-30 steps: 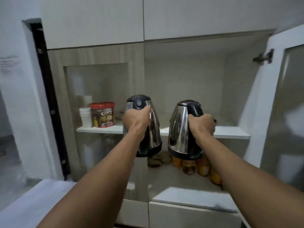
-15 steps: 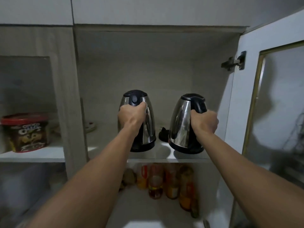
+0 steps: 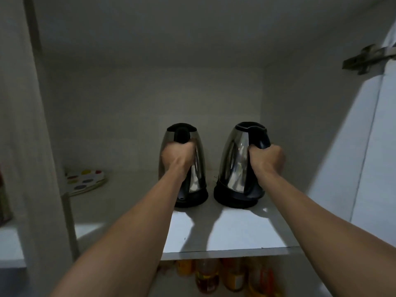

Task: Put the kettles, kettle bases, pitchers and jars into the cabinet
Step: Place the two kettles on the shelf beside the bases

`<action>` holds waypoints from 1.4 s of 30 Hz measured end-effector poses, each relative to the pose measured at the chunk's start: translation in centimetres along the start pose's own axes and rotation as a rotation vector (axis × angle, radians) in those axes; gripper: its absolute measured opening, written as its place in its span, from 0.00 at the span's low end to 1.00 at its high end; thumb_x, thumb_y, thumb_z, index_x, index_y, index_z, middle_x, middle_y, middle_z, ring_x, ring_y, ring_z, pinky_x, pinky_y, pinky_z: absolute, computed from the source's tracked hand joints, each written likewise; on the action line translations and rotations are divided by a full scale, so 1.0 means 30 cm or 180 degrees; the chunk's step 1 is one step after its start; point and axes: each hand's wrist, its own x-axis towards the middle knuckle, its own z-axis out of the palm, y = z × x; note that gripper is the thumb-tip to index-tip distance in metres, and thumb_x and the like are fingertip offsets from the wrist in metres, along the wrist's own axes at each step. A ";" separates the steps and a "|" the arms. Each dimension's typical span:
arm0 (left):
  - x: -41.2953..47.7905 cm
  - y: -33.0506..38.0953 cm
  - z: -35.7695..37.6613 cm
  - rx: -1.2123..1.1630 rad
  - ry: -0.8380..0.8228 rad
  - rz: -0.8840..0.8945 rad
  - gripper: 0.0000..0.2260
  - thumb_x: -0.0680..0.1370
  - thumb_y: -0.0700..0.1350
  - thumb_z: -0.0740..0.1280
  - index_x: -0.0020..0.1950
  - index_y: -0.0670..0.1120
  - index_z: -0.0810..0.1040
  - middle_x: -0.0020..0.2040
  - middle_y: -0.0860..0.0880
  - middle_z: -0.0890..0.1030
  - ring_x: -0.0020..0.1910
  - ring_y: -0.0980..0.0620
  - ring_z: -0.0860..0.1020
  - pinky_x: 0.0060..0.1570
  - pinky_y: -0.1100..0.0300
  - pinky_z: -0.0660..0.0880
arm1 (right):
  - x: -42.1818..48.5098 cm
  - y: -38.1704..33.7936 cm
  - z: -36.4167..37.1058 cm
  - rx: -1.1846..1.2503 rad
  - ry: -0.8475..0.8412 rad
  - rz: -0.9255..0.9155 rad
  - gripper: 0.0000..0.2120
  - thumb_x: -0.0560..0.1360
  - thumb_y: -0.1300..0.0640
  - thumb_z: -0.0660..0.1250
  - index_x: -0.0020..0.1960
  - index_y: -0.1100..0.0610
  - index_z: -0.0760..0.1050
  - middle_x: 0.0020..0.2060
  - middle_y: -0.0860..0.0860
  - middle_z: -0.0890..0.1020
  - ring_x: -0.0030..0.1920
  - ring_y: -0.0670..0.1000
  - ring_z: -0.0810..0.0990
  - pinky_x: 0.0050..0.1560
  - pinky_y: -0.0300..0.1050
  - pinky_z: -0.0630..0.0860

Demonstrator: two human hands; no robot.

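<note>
Two steel kettles stand upright on the cabinet shelf [image 3: 235, 236], side by side toward its back right corner, handles facing the person. Left hand [image 3: 177, 157] is wrapped tight around the left kettle [image 3: 196, 166] handle; right hand [image 3: 267, 160] clenches the right kettle [image 3: 234, 163] handle, which leans slightly left. One spotted plate stack [image 3: 85, 181] sits at the back left. Several jars [image 3: 207, 275] line the shelf below.

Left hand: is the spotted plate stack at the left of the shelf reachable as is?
Probably not right now. The left hand is closed on the left kettle handle, so it is occupied. The path looks open: the plate stack sits apart on the same shelf, nothing between. It would have to let go first.
</note>
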 end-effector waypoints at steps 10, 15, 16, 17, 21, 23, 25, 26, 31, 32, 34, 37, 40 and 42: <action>0.115 -0.087 0.086 0.0041 -0.0138 -0.0090 0.13 0.73 0.51 0.68 0.34 0.43 0.77 0.31 0.47 0.80 0.31 0.45 0.80 0.36 0.55 0.79 | 0.102 0.045 0.125 -0.0285 -0.0271 0.0020 0.15 0.69 0.53 0.69 0.48 0.64 0.81 0.42 0.61 0.84 0.43 0.62 0.85 0.38 0.49 0.79; 0.110 -0.084 0.087 0.0025 -0.0211 -0.0108 0.10 0.72 0.48 0.67 0.36 0.42 0.78 0.28 0.45 0.78 0.26 0.46 0.75 0.33 0.56 0.74 | 0.114 0.046 0.132 -0.0325 -0.0514 -0.0069 0.13 0.68 0.54 0.67 0.45 0.64 0.79 0.41 0.63 0.84 0.40 0.63 0.85 0.34 0.49 0.79; 0.106 -0.081 0.087 0.0051 -0.0222 -0.0102 0.10 0.71 0.47 0.67 0.36 0.41 0.78 0.29 0.44 0.78 0.26 0.46 0.75 0.33 0.56 0.75 | 0.111 0.044 0.127 -0.0320 -0.0541 -0.0043 0.15 0.68 0.53 0.67 0.47 0.64 0.79 0.42 0.64 0.84 0.41 0.64 0.85 0.35 0.51 0.81; 0.104 -0.079 0.087 0.0058 -0.0218 -0.0099 0.09 0.71 0.47 0.67 0.37 0.41 0.78 0.29 0.44 0.78 0.27 0.46 0.75 0.33 0.55 0.75 | 0.107 0.043 0.120 -0.0318 -0.0543 -0.0019 0.17 0.67 0.52 0.67 0.48 0.65 0.80 0.43 0.64 0.84 0.42 0.64 0.85 0.38 0.54 0.83; 0.095 -0.075 0.085 0.0081 -0.0194 -0.0099 0.09 0.71 0.45 0.67 0.35 0.41 0.77 0.30 0.42 0.78 0.27 0.45 0.75 0.34 0.56 0.75 | 0.071 0.063 0.096 -0.0337 -0.0611 -0.0113 0.15 0.71 0.53 0.67 0.52 0.62 0.80 0.47 0.60 0.84 0.46 0.62 0.83 0.40 0.49 0.79; 0.094 -0.080 0.083 0.0055 -0.0167 -0.0146 0.10 0.71 0.45 0.67 0.33 0.42 0.76 0.31 0.42 0.79 0.29 0.44 0.76 0.35 0.55 0.76 | 0.061 0.080 0.091 -0.0301 -0.0579 -0.0161 0.13 0.72 0.55 0.67 0.52 0.61 0.80 0.48 0.60 0.84 0.48 0.62 0.82 0.42 0.47 0.76; 0.082 -0.092 0.088 0.0156 -0.0097 -0.0136 0.10 0.70 0.48 0.67 0.37 0.42 0.80 0.36 0.42 0.83 0.32 0.44 0.79 0.36 0.58 0.77 | 0.048 0.086 0.081 -0.0255 -0.0492 -0.0202 0.13 0.72 0.55 0.68 0.53 0.60 0.79 0.47 0.59 0.83 0.49 0.61 0.82 0.43 0.46 0.74; 0.070 -0.106 0.089 0.0340 -0.0025 -0.0086 0.11 0.70 0.49 0.67 0.42 0.41 0.81 0.41 0.42 0.84 0.34 0.45 0.80 0.35 0.60 0.75 | 0.040 0.099 0.081 -0.0208 -0.0493 -0.0207 0.13 0.71 0.56 0.69 0.54 0.59 0.77 0.46 0.57 0.82 0.48 0.60 0.81 0.44 0.46 0.74; -0.044 -0.253 0.088 0.1079 0.0561 -0.0064 0.20 0.67 0.49 0.71 0.54 0.40 0.81 0.53 0.35 0.79 0.54 0.34 0.78 0.51 0.52 0.77 | -0.054 0.296 0.092 -0.0393 -0.0523 0.0200 0.19 0.65 0.52 0.76 0.52 0.59 0.80 0.47 0.60 0.83 0.49 0.62 0.82 0.48 0.52 0.80; -0.059 -0.293 0.089 0.1077 0.0546 -0.0152 0.21 0.66 0.50 0.72 0.55 0.40 0.82 0.54 0.34 0.78 0.54 0.34 0.77 0.54 0.51 0.77 | -0.076 0.338 0.095 -0.0462 -0.0537 0.0305 0.21 0.65 0.51 0.77 0.54 0.59 0.79 0.50 0.61 0.82 0.51 0.63 0.81 0.51 0.53 0.79; -0.070 -0.369 0.089 0.0825 0.0306 -0.0208 0.22 0.65 0.51 0.74 0.54 0.40 0.82 0.53 0.37 0.81 0.51 0.36 0.80 0.51 0.52 0.79 | -0.099 0.384 0.104 -0.0462 -0.0519 0.0353 0.24 0.66 0.52 0.78 0.57 0.59 0.78 0.55 0.61 0.77 0.53 0.64 0.79 0.54 0.53 0.78; -0.057 -0.410 0.098 0.0530 0.0101 -0.0144 0.17 0.69 0.47 0.75 0.54 0.40 0.82 0.46 0.41 0.84 0.46 0.40 0.82 0.43 0.55 0.77 | -0.075 0.392 0.125 -0.0442 -0.0413 0.0352 0.24 0.67 0.54 0.78 0.59 0.59 0.76 0.58 0.61 0.74 0.53 0.66 0.78 0.55 0.52 0.76; -0.014 -0.413 0.127 0.0595 0.0064 -0.0103 0.14 0.72 0.46 0.74 0.54 0.41 0.82 0.44 0.44 0.82 0.43 0.45 0.79 0.41 0.60 0.70 | -0.036 0.394 0.142 -0.0397 -0.0342 0.0386 0.24 0.68 0.56 0.77 0.61 0.59 0.74 0.60 0.61 0.73 0.54 0.65 0.78 0.51 0.47 0.72; 0.008 -0.411 0.163 0.0629 0.0031 -0.0041 0.14 0.73 0.45 0.73 0.56 0.40 0.81 0.45 0.46 0.81 0.43 0.46 0.78 0.42 0.61 0.69 | -0.004 0.402 0.155 -0.0447 -0.0317 0.0342 0.24 0.69 0.56 0.76 0.62 0.58 0.73 0.61 0.61 0.73 0.55 0.66 0.78 0.52 0.48 0.72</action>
